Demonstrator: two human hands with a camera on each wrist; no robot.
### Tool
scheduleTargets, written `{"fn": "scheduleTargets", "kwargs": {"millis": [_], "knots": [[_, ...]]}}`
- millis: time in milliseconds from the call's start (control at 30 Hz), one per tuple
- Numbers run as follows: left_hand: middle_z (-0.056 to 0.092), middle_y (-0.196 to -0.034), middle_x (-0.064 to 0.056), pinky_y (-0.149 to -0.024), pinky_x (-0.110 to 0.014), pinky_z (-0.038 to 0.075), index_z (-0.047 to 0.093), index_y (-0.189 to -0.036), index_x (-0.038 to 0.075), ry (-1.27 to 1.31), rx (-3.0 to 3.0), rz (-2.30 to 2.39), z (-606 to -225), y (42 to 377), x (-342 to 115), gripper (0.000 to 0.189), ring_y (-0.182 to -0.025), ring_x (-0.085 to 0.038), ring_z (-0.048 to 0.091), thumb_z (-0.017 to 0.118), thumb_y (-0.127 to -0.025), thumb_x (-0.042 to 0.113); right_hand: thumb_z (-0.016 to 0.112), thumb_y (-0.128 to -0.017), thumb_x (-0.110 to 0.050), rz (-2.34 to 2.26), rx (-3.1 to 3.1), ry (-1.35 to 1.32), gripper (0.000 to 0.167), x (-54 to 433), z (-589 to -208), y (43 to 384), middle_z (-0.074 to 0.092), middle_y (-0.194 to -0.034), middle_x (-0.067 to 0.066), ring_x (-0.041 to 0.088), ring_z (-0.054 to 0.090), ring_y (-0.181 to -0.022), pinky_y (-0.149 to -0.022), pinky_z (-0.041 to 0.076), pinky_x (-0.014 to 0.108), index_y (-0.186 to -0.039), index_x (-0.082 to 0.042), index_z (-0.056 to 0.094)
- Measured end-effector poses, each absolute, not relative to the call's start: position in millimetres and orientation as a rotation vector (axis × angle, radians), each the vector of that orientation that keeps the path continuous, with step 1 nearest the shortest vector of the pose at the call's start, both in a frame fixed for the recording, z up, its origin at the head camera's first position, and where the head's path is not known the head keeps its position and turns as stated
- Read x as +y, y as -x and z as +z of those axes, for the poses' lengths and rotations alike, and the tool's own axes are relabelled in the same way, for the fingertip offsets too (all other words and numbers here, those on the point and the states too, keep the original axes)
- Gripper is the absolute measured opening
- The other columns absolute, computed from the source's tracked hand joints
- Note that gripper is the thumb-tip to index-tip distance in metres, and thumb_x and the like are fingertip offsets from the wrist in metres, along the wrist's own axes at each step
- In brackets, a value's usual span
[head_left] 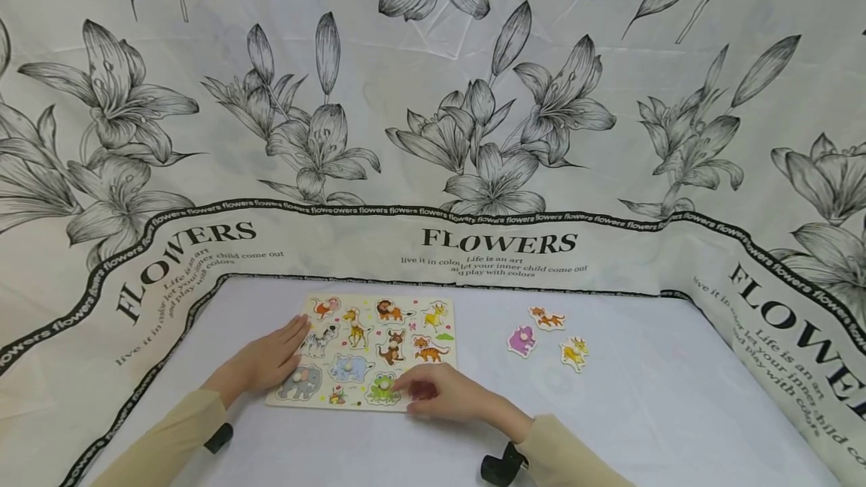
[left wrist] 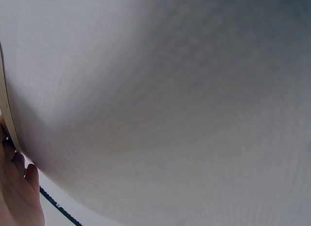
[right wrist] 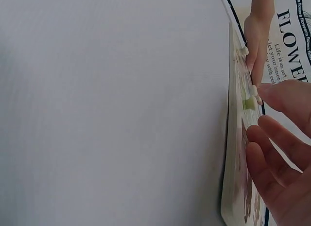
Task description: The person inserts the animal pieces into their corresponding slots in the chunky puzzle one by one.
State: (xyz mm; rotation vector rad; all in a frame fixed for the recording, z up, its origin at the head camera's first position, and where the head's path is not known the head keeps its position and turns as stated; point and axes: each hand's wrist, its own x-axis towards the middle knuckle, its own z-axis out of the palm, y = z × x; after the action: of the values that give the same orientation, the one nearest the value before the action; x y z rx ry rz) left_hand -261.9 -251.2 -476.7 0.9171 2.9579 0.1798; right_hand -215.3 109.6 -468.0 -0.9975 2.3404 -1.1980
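A wooden animal puzzle board lies flat on the white cloth. Against its left edge rests my left hand, fingers stretched out over the rim near the zebra; in the left wrist view part of that hand shows beside the board's edge. At the lower right of the board, my right hand pinches the knob of the green frog puzzle piece, which sits in its place. The right wrist view shows the thumb side of the right hand at a white knob, other fingers loosely bent above the board.
Right of the board lie three loose pieces: an orange tiger, a purple hippo and a yellow horned animal. A blue rhino and a grey elephant with knobs sit in the board. Flower-printed fabric stands behind.
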Motion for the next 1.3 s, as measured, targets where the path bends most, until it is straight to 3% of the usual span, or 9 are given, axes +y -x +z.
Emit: {"fn": "scheduleTargets", "kwargs": {"millis": [600,967,1300], "knots": [[0.027,-0.155,-0.024,-0.116,-0.050,0.030,0.030,-0.146,-0.007,-0.902,2.958,0.168,-478.4,262.9,-251.7,0.056,-0.143,-0.040,0.027,0.041,-0.100,0.024,0.070,-0.085,-0.011,-1.203,2.517,0.901,0.030,171.5,-463.2,218.3,0.070,-0.110,0.004,0.021,0.062,-0.098,-0.086,0.053,0.029,-0.115,-0.011,0.068],[0.025,-0.156,-0.023,-0.117,-0.049,0.029,0.029,-0.147,-0.007,-0.898,2.962,0.156,-482.1,264.9,-252.4,0.057,-0.144,-0.039,0.026,0.040,-0.101,0.024,0.071,-0.084,-0.011,-1.203,2.690,0.852,0.029,218.4,-460.8,217.7,0.071,-0.110,0.010,0.024,0.064,-0.094,-0.077,0.054,0.028,-0.113,-0.007,0.068],[0.026,-0.156,-0.023,-0.116,-0.050,0.031,0.030,-0.147,-0.007,-0.901,2.959,0.170,-481.8,264.4,-252.0,0.057,-0.143,-0.040,0.027,0.041,-0.100,0.024,0.074,-0.082,-0.015,-1.173,2.806,0.693,0.028,256.8,-460.3,212.4,0.071,-0.105,0.008,0.018,0.062,-0.089,-0.071,0.050,0.024,-0.109,-0.010,0.069]]}}
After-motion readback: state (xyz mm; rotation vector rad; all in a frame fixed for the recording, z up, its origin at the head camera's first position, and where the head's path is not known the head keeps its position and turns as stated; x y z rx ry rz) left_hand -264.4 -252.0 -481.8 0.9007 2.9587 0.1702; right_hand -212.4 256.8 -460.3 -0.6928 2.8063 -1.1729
